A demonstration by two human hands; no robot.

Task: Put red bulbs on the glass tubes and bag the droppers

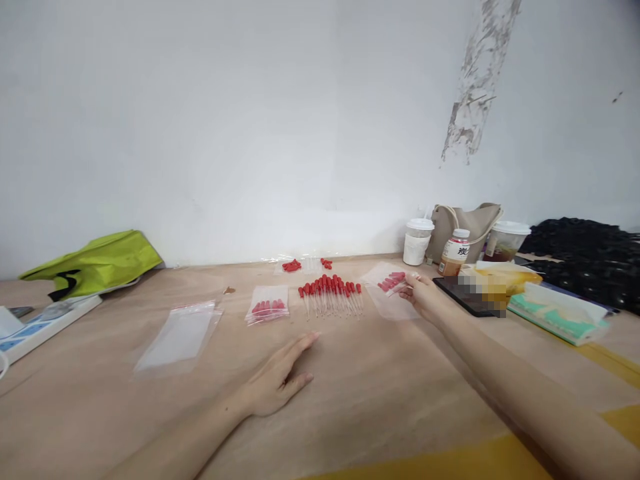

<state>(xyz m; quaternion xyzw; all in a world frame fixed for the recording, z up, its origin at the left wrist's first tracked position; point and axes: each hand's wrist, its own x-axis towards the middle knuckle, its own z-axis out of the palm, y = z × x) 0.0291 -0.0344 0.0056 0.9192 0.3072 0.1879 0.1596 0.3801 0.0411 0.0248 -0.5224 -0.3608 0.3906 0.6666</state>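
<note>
My right hand pinches the edge of a clear plastic bag that shows several red pieces inside, at the right of the work area. Under it lies a whitish plastic sheet or bag. My left hand rests on the table, fingers stretched out and holding nothing. Beyond it, droppers with red bulbs and thin clear stems lie side by side in a fan. Left of these is a filled bag with red ends showing through. Flat empty zip bags lie farther left.
Loose red bulbs lie on plastic near the wall. At right stand a lidded cup, a bottle, a beige bag, a phone and a tissue pack. A power strip and yellow-green bag lie left.
</note>
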